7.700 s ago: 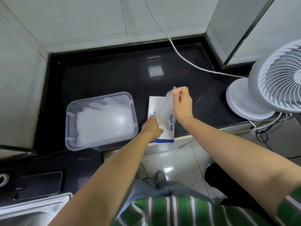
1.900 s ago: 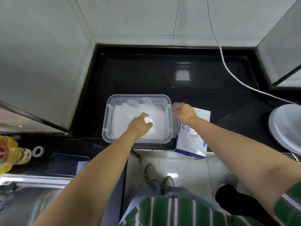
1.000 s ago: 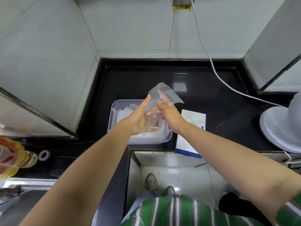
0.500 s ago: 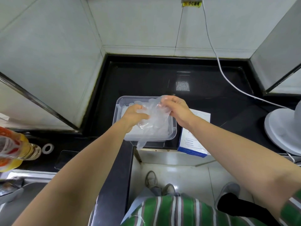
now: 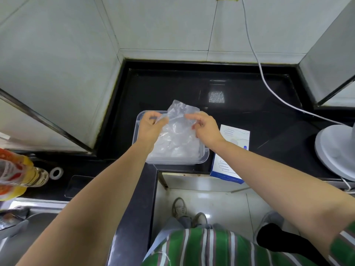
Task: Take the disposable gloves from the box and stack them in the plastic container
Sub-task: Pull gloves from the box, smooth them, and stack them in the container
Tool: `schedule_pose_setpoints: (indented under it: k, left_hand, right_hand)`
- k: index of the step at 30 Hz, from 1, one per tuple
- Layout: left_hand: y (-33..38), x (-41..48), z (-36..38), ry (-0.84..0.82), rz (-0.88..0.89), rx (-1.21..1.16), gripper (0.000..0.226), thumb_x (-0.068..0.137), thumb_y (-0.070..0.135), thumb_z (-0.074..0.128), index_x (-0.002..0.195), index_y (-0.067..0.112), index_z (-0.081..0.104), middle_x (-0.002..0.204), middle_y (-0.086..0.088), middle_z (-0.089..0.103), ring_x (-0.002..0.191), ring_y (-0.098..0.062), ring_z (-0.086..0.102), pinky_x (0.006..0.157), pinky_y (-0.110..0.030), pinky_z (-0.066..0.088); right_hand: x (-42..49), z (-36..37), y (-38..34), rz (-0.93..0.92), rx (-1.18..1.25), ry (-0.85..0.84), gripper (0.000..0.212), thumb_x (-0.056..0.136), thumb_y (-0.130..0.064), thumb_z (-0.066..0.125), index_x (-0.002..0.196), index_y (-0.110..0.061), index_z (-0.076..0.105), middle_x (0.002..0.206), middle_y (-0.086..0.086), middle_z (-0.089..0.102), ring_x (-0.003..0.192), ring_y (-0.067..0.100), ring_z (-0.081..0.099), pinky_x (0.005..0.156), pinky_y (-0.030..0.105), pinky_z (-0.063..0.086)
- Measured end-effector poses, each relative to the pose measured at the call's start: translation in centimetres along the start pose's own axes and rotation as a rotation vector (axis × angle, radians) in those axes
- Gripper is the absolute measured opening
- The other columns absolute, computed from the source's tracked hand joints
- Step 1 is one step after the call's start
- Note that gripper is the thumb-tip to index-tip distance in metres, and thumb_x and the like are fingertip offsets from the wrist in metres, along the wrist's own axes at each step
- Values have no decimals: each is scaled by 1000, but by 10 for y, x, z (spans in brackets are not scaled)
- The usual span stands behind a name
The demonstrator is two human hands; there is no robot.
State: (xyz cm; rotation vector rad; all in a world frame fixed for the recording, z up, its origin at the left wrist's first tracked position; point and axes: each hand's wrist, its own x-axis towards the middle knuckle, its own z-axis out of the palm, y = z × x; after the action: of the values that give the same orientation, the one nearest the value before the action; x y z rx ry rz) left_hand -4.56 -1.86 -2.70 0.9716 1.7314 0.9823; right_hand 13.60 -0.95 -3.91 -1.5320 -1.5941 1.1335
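The left hand [image 5: 151, 125] and right hand [image 5: 205, 127] were both over the container [image 5: 205, 156], each pinching an edge of one thin, clear glove [image 5: 180, 114] between thumb and fingers. The glove was spread between the two hands, its top corner standing up above them and the rest hanging down towards the pile of gloves [image 5: 178, 146] already lying inside. I could not tell whether its lower end touched the pile. The container was a clear plastic tub sitting at the near edge of the black counter [image 5: 192, 89]. Just beside it, on the right, lay the white and blue box [image 5: 228, 160], flat on the counter with its near end over the edge. Further right stood the round base of a white fan [image 5: 334, 148], and a white cable [image 5: 269, 89] ran down the tiled wall and across the counter towards it. At the far left were a bottle [image 5: 19, 173] with a red and yellow label, a small roll of tape [image 5: 56, 172] and part of a steel sink [image 5: 28, 217].
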Motion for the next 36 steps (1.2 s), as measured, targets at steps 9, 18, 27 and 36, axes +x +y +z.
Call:
schedule_pose_setpoints:
  k: [9,18,27,36]
  left_hand:
    - [-11,-2,10,281,738,960,36,76,3,69,106,23,63,111,-2,55,104,-23,48,88,-34,37]
    - [-48,15,25,-453,36,1087,77,89,39,67,151,29,24,151,-12,29,124,-31,49,97,-36,45]
    - [-58,35,25,-466,29,932,51,91,30,66,138,20,47,134,-9,54,116,-27,54,97,-34,46]
    - [-77,53,19,-390,-226,849,74,85,26,73,142,27,26,133,-13,40,104,-27,52,64,-27,54]
  right_hand:
    - [-2,25,3,45,-491,-279,54,95,7,47,147,-6,40,146,10,37,131,26,46,107,23,34]
    - [7,33,5,-93,-686,-91,42,86,-2,63,127,-10,61,131,10,43,117,26,48,96,32,47]
    - [27,54,21,360,-514,-541,57,96,-4,56,147,-20,36,134,11,51,115,27,55,91,31,50]
    - [36,64,41,614,-525,-509,89,97,-6,50,155,-32,-12,152,15,22,101,31,56,61,32,55]
